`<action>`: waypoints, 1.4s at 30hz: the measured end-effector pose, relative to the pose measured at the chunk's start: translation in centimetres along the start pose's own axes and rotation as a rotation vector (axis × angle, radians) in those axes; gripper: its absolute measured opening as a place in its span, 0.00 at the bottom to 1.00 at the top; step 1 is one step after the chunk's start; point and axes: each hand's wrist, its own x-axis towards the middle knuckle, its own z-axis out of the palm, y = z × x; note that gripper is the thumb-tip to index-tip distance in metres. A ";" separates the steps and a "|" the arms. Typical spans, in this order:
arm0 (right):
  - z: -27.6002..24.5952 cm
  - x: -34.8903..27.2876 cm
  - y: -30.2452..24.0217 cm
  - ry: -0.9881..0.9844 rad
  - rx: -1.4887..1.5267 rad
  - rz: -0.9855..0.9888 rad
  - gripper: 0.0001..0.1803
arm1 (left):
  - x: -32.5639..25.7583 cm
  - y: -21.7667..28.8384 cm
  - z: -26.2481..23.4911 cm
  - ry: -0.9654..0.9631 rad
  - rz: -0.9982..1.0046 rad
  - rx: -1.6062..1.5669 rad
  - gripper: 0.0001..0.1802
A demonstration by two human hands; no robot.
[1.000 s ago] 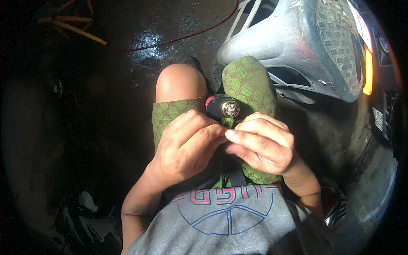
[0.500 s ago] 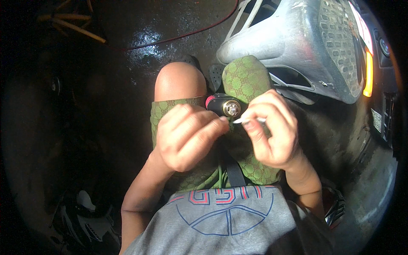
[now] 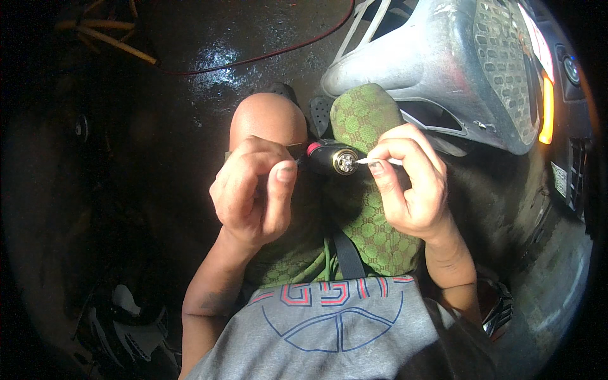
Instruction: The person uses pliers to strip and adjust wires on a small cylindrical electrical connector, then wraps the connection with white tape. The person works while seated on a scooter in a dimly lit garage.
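Observation:
Between my thighs rests a black vape device [image 3: 324, 156] with a pink-red end. Its round gold-rimmed top [image 3: 346, 162] faces up, with small metal parts showing inside. My right hand [image 3: 411, 180] pinches a thin white cotton wick [image 3: 366, 161] between thumb and forefinger. The wick's tapered tip points left, at the edge of the gold-rimmed top; I cannot tell whether it touches. My left hand [image 3: 253, 190] is raised over my other thigh, apart from the device, its fingers curled and thumb against the forefinger. A faint wisp shows by that thumb, too small to name.
A worn grey plastic chair [image 3: 424, 66] lies tipped at the upper right, beside an orange strip [image 3: 548, 111]. A red hose [image 3: 272, 54] crosses the wet dark floor ahead. Yellow legs of a stand [image 3: 117, 41] show at the upper left. Dark-and-white parts [image 3: 130, 323] lie lower left.
My left hand has drawn back leftward, away from the wick and device. My right hand has risen slightly, bringing the wick's tip level with the gold-rimmed top.

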 end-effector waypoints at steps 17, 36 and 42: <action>-1.9 -0.3 -3.9 -0.318 0.119 0.071 0.03 | -0.1 3.4 -0.8 -0.361 0.292 0.237 0.19; -1.1 -0.8 -2.5 -0.207 -0.007 -0.222 0.10 | 0.2 2.4 -0.4 -0.375 0.354 0.185 0.16; -1.5 -0.5 -3.4 -0.396 0.371 0.305 0.04 | 0.0 1.6 0.1 -0.365 0.464 0.325 0.17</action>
